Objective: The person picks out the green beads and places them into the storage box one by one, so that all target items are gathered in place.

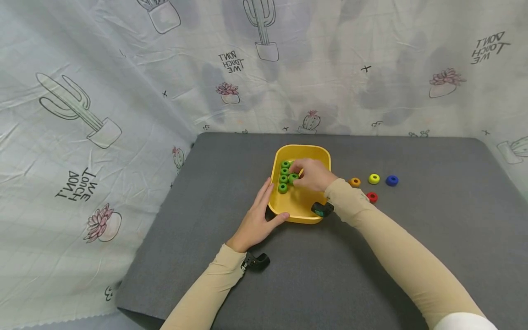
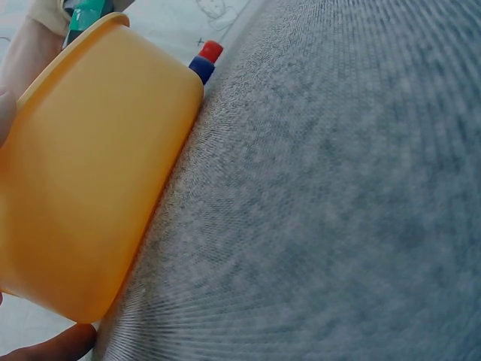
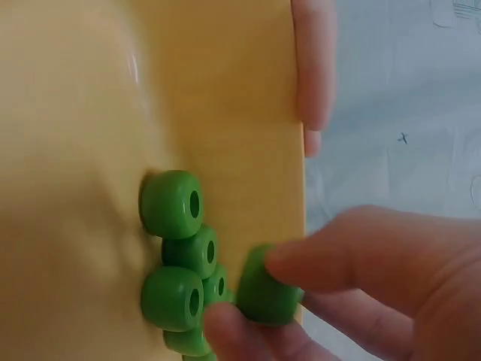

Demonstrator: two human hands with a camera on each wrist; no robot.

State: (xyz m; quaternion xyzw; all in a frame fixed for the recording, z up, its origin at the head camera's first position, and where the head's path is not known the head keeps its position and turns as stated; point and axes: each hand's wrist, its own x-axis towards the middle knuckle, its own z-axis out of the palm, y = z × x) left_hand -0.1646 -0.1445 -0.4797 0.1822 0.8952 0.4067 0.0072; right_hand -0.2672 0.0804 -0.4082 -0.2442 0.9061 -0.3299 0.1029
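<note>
A yellow plastic tray (image 1: 300, 201) stands on the grey table, with several green beads (image 1: 283, 179) clustered along its left side. My right hand (image 1: 312, 175) reaches into it. In the right wrist view, thumb and fingers pinch one green bead (image 3: 267, 292), its hole hidden, just beside the others. My left hand (image 1: 256, 223) rests against the tray's near left corner, its fingers extended along the left wall and the thumb at the near rim. From the left wrist view the tray's outer wall (image 2: 113, 158) fills the left side, and a fingertip touches its lower edge.
Right of the tray lie an orange bead (image 1: 354, 182), a yellow bead (image 1: 374, 178), a blue bead (image 1: 392, 180) and a red bead (image 1: 372, 197), partly behind the right sleeve. A cactus-print cloth (image 1: 330, 68) hangs behind the grey table (image 1: 231, 160).
</note>
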